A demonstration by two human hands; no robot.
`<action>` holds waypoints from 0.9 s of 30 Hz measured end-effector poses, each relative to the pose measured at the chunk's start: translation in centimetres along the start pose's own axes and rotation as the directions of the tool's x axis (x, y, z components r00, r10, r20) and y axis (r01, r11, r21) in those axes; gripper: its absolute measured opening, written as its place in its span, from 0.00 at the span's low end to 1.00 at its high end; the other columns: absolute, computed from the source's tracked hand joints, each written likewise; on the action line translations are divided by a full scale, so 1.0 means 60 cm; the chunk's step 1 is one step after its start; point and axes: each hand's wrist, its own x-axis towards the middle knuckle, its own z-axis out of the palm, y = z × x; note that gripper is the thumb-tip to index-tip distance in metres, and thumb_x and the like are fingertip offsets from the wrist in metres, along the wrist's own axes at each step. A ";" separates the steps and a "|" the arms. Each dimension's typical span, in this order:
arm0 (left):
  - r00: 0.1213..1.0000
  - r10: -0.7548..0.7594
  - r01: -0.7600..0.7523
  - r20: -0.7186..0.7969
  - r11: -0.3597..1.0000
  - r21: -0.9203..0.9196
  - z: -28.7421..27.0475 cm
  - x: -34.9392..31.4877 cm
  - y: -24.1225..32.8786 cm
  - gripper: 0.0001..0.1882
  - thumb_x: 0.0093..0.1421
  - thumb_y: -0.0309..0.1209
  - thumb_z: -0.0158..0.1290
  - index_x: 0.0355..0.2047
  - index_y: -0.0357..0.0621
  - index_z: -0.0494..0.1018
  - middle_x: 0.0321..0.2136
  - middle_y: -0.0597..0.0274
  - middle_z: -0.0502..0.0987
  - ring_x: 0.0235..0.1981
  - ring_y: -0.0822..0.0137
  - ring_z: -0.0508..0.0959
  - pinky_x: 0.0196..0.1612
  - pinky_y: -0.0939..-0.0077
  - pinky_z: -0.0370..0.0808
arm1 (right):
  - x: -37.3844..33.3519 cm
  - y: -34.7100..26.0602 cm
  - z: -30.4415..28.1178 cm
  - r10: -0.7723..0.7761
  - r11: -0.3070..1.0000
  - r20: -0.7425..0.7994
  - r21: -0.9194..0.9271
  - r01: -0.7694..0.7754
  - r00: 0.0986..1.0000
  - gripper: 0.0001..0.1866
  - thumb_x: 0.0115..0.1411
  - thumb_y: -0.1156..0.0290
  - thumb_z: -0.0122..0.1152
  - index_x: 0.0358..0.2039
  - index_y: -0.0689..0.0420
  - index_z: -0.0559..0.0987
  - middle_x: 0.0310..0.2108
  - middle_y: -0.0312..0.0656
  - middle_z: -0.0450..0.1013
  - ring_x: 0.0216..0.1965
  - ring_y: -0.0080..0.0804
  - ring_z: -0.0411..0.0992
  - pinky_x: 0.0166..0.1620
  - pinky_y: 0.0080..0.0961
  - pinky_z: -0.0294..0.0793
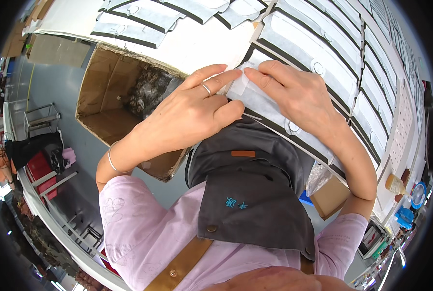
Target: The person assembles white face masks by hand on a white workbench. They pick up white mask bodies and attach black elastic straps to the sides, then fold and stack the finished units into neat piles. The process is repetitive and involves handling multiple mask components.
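Working close together, the left hand (192, 110) and right hand (300, 93) touch a small pale flap (238, 86) on a white packet (260, 103) at the bench's (211, 46) near edge, maybe to steady it; I cannot tell if they pinch. Beyond, smooth flat packets (294, 41) with black strips overlap, perhaps to save room. A rough brown box (99, 80) gapes beside that edge.

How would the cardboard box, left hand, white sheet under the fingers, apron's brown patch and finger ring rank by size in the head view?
1. Cardboard box
2. Left hand and white sheet: unsure, the sheet is partly covered
3. Brown patch
4. Ring
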 end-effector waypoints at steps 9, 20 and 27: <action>0.991 -0.022 -0.001 0.132 0.986 0.165 0.002 0.019 0.024 0.10 0.53 0.26 0.59 0.34 0.41 0.70 0.21 0.60 0.74 0.56 0.49 0.77 0.64 0.50 0.69 | -0.001 -0.001 0.004 0.006 0.999 -0.028 0.045 -0.005 1.000 0.19 0.52 0.73 0.61 0.46 0.60 0.78 0.36 0.35 0.70 0.34 0.26 0.75 0.29 0.23 0.79; 0.978 -0.192 0.199 0.076 0.975 -0.098 0.015 0.027 0.030 0.07 0.57 0.22 0.53 0.35 0.36 0.67 0.19 0.48 0.74 0.62 0.35 0.69 0.68 0.42 0.58 | -0.004 -0.001 0.011 0.003 0.998 -0.061 0.056 0.001 0.998 0.18 0.50 0.74 0.61 0.44 0.62 0.78 0.34 0.35 0.69 0.31 0.24 0.74 0.27 0.22 0.77; 0.979 -0.187 0.198 0.081 0.968 -0.157 0.006 0.015 0.034 0.09 0.60 0.27 0.57 0.35 0.38 0.67 0.20 0.50 0.75 0.62 0.41 0.70 0.66 0.41 0.60 | -0.005 -0.006 0.014 0.026 1.000 -0.054 0.019 -0.025 0.998 0.17 0.53 0.74 0.61 0.44 0.62 0.78 0.35 0.35 0.70 0.30 0.24 0.74 0.26 0.21 0.76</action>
